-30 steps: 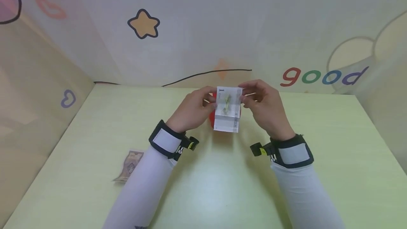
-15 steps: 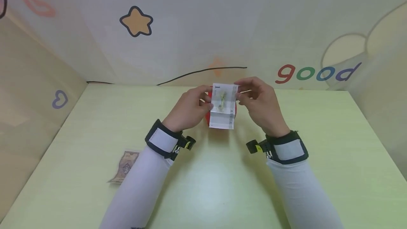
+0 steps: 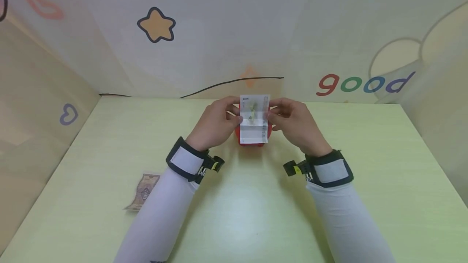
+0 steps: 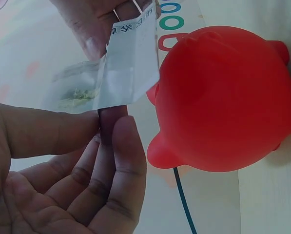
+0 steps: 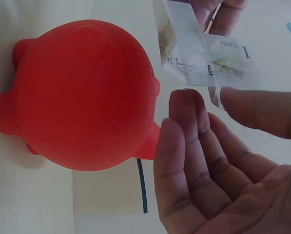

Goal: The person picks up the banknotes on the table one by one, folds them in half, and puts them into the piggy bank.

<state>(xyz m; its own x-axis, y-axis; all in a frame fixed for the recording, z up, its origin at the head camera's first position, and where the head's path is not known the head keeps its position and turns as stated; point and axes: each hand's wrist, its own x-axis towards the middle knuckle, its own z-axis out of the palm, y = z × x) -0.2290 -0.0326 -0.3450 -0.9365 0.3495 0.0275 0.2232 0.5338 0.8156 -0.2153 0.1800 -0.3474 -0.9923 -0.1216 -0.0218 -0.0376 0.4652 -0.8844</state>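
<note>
A creased one-yuan banknote [image 3: 254, 119] is held up above a round red piggy bank [image 4: 223, 97], which it mostly hides in the head view. My left hand [image 3: 218, 123] pinches the note's left edge between thumb and fingertips. On the opposite edge, the thumb and fingers of my right hand [image 3: 297, 125] grip the note. Both wrist views have the lower part of the note [image 5: 189, 44] bent at a fold. The piggy bank stands on the table, apart from my palms; the wrist views show its rounded body and stubby feet.
A brownish, curled banknote [image 3: 144, 192] lies on the pale table [image 3: 234, 214] at the left, partly covered by my left forearm. A printed cloth backdrop [image 3: 234, 31] rises behind the table and along its sides.
The note has lowered and shifted slightly left over the piggy bank, whose bottom now shows beneath it. My right hand has moved down and left with it. The head view has shifted slightly.
</note>
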